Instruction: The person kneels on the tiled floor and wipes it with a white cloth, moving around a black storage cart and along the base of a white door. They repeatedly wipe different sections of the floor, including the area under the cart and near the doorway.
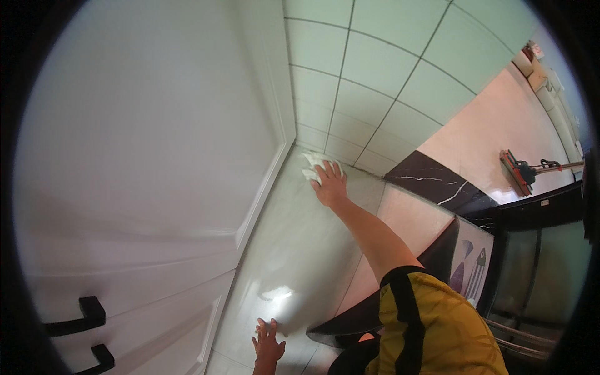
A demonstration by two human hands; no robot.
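Note:
My right hand (331, 184) presses a crumpled white cloth or wipe (313, 161) against the pale floor tiles (300, 225), close to the corner where the tiled wall (361, 108) meets the white cabinet. The arm is stretched out, in a yellow short sleeve with black trim. Nearer to me, my left hand (268, 344) rests on the glossy floor with its fingers spread, holding nothing. A patch of reflected light lies just beyond it.
White panelled cabinet doors (154, 140) with black handles (93, 314) stand along the left. A dark marble threshold (436, 180) crosses the floor at right. Beyond it lies a mop head (518, 173). A fish-patterned mat (471, 262) and a glass door (539, 276) are at lower right.

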